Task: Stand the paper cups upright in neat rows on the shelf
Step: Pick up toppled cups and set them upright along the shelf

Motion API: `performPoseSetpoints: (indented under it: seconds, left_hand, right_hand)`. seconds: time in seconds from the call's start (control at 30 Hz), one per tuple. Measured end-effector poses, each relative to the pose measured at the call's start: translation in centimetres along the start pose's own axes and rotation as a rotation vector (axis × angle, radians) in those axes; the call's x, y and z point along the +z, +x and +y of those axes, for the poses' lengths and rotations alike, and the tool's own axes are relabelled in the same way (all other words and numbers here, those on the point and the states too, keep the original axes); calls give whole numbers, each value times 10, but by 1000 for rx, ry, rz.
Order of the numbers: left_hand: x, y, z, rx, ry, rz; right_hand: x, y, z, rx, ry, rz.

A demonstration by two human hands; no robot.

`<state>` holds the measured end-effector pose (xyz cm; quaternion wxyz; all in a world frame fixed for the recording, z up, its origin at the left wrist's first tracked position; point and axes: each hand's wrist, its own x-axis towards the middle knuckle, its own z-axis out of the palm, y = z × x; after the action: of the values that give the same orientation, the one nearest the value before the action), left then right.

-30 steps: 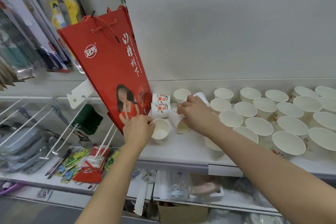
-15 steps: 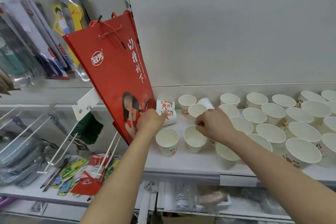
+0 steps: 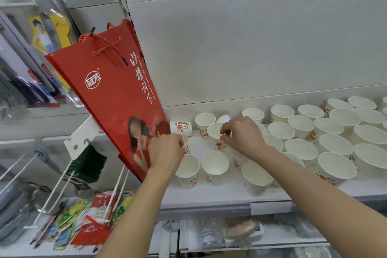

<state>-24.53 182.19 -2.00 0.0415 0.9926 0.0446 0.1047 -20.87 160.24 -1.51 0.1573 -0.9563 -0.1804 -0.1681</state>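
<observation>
- Far left, clear-packed goods (image 3: 41,52) hang on hooks, with white wire pegs (image 3: 52,192) and coloured packets (image 3: 92,216) below them.
- A red paper bag (image 3: 117,98) hangs tilted, its lower corner reaching over the left end of the shelf (image 3: 209,199) and crowding the first cups.
- One cup lying on its side (image 3: 181,127) sits at the back, just beside the bag.
- The left hand (image 3: 165,151) has its fingers curled round a small paper cup (image 3: 185,142); this grip is closed on it, against the bag.
- Two upright front cups (image 3: 188,170) stand below, both empty.
- The right hand (image 3: 240,137) pinches the rim of another cup (image 3: 215,132), held tilted.
- Rightward, rows of upright cups (image 3: 301,148) fill the shelf, all empty.
- A price strip (image 3: 270,207) runs along the shelf edge.
</observation>
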Motion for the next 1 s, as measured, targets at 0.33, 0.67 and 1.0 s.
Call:
performPoseSetpoints:
  seconds: [0.33,0.67,1.0]
  left_hand:
    - [-14,1,1,-87,-195,-33]
    - [1,62,33,-461,-151,-165]
    - [11,75,26,-656,-285,-141]
  right_hand:
    - [9,20,8,-225,-103,-175]
    - [9,18,19,-372,-82,-177]
    - [9,11,30,-386,116,-170]
